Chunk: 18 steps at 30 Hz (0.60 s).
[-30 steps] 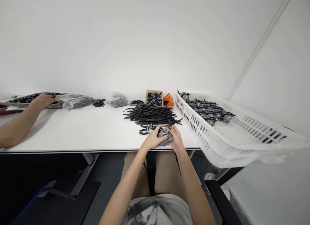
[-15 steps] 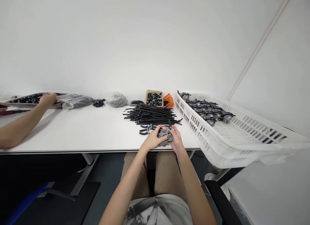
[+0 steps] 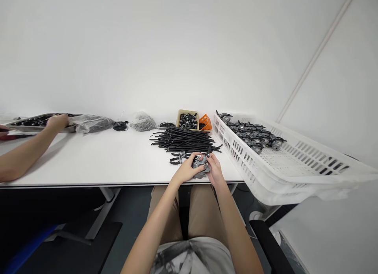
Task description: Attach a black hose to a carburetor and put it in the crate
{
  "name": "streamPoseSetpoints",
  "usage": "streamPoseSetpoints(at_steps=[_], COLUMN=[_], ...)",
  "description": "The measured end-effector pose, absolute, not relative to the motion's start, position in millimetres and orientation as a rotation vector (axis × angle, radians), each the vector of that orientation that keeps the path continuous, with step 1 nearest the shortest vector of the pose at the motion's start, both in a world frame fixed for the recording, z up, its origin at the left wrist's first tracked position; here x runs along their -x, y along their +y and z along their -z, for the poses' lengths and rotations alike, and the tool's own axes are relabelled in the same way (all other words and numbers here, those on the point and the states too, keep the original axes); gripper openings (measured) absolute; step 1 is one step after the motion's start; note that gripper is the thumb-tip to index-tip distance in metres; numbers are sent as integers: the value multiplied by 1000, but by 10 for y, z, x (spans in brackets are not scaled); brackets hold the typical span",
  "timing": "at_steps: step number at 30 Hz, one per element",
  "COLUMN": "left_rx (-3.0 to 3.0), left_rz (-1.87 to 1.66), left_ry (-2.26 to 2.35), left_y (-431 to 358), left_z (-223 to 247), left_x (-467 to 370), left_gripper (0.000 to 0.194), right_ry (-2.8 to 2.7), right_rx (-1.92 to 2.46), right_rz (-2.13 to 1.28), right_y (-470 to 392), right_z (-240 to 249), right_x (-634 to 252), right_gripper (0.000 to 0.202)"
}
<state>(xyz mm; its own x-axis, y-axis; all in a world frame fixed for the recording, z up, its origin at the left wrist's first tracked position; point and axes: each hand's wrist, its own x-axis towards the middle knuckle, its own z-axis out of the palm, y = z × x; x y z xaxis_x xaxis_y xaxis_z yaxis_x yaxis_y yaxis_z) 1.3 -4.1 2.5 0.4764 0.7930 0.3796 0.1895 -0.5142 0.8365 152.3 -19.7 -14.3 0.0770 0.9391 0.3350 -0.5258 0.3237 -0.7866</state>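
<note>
Between my two hands, close to the table's front edge, is a grey metal part (image 3: 200, 167) with a short black tube standing up from it. My left hand (image 3: 188, 168) is closed on its left side, the thumb lying across the front. On the other side my right hand (image 3: 214, 167) pinches the part near the black tube; the fingertips partly hide the contact. Just left of my hands lies another small grey piece with black tubes (image 3: 178, 158). Behind them spreads a pile of cut black tubes (image 3: 186, 139).
A white slatted crate (image 3: 289, 177) on the right holds several grey parts with black tubes. At the back stand a beige basket (image 3: 178, 120) and an orange basket (image 3: 206, 120) of small black parts. Plastic bags (image 3: 143, 121) lie leftward. A co-worker's hand (image 3: 58, 122) is over a metal tray (image 3: 35, 128).
The short black tube at my right fingertips has tilted slightly to the right. My hands stay in nearly the same place; the co-worker's hand has shifted slightly.
</note>
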Motion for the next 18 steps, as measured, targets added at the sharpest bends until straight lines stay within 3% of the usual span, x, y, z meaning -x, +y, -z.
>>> streamPoseSetpoints(at_steps=[18], left_rx=[-1987], left_rz=[-1029], left_ry=[824], left_y=[-24], left_z=[2], left_x=[-16], left_gripper=[52], right_ry=[-925], right_rx=[540], right_rz=[-1192], right_y=[-178], right_z=[159], right_x=[-1522], right_gripper=[34])
